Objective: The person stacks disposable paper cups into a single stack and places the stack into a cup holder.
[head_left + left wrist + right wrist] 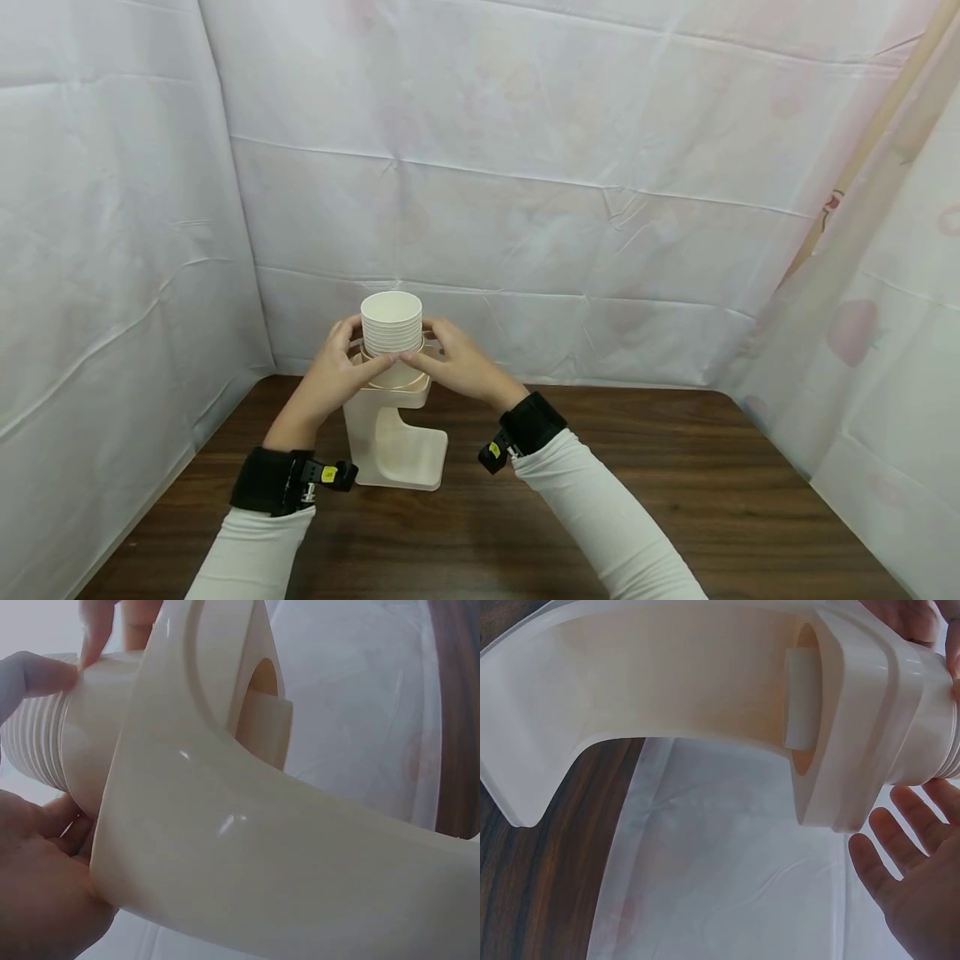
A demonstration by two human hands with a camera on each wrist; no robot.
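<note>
A nested stack of white paper cups (392, 321) stands upright in the top of a cream cup dispenser (365, 433). My left hand (337, 371) holds the left side of the stack low down, thumb in front and fingers behind. On the other side my right hand (465, 362) curves around it, its thumb tip meeting the left one at the front. Several spread right fingers (900, 847) show beside the dispenser's head in the right wrist view. Underneath, a cup's bottom end (802, 699) pokes out through the round hole in the head.
The dispenser's flat base (412, 458) rests on a dark wooden table (600, 508), towards its left back. White cloth (525, 225) hangs close behind the table, with more cloth (112, 250) along the left side. A wooden pole (862, 150) leans at the right.
</note>
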